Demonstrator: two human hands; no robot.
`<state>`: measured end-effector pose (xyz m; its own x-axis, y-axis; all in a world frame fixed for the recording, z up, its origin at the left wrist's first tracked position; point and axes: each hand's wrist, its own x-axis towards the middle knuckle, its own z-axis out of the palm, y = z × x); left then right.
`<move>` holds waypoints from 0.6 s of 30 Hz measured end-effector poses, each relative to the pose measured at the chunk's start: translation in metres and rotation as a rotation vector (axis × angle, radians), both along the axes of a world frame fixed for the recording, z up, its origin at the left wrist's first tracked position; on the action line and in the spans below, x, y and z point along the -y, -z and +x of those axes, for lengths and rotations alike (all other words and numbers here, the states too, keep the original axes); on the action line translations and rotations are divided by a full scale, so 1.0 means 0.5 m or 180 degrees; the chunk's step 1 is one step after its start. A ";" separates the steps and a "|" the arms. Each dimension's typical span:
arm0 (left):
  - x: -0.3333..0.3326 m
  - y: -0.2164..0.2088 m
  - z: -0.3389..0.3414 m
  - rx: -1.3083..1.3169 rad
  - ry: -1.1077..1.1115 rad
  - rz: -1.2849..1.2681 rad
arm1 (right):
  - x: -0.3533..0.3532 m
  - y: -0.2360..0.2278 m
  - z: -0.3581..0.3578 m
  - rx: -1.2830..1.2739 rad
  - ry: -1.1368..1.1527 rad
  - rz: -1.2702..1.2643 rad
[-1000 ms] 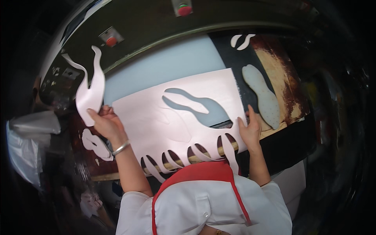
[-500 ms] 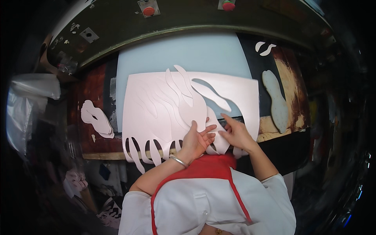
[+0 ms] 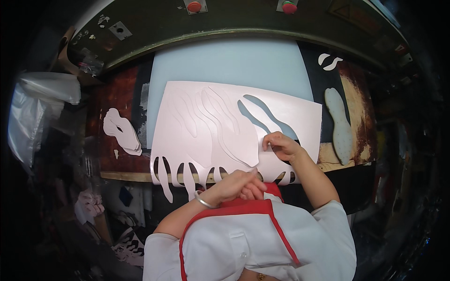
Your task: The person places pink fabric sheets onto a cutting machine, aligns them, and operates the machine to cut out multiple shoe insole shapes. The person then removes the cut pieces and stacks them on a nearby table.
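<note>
Our left hand (image 3: 240, 185) is near the front edge of the sheet (image 3: 193, 145), our right hand (image 3: 282, 146) over it; we cannot tell whether either grip is apart or together.

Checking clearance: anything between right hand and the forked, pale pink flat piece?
Nothing visible between the right hand and the forked piece; only the thin, pale pink sheet shows there. The left hand is near the piece's lower end.
</note>
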<state>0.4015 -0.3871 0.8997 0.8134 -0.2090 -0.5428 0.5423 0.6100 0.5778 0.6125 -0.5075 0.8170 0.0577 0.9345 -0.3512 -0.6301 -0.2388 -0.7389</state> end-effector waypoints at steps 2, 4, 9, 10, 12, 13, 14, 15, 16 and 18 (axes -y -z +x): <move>-0.011 -0.020 -0.017 0.0565 0.0517 0.2316 | 0.004 0.005 -0.002 -0.0205 0.0039 0.0349; -0.040 -0.017 -0.014 0.2245 -0.0637 0.5083 | 0.001 0.007 -0.007 -0.0319 0.0119 0.0416; -0.106 0.063 0.027 0.2877 -0.0068 0.5426 | -0.018 -0.012 -0.042 -0.0258 0.0403 0.0993; -0.121 0.083 0.036 0.2550 -0.0159 0.4832 | -0.017 -0.022 -0.052 -0.0233 0.0417 0.0628; -0.163 0.117 0.058 0.1908 -0.0254 0.3922 | -0.010 -0.045 -0.069 -0.0274 0.0429 0.0230; -0.188 0.129 0.072 0.1053 -0.0403 0.3790 | -0.007 -0.057 -0.073 0.0042 0.0496 -0.0010; -0.242 0.132 0.076 0.0281 -0.0498 0.4006 | 0.000 -0.069 -0.078 0.0697 0.0616 -0.0405; -0.294 0.128 0.080 -0.0475 -0.0971 0.4473 | 0.008 -0.082 -0.081 0.1329 0.0683 -0.0707; -0.365 0.113 0.076 -0.0219 -0.3011 0.3328 | 0.016 -0.094 -0.086 0.1939 0.0776 -0.0903; -0.516 0.048 0.008 0.0768 -0.5541 0.1209 | 0.035 -0.119 -0.099 0.2605 0.1110 -0.1012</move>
<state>0.4053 -0.1290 0.8758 0.0006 0.9797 -0.2006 -0.6199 0.1578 0.7686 0.5630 -0.5248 0.8765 0.6572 0.6855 -0.3132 -0.0183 -0.4010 -0.9159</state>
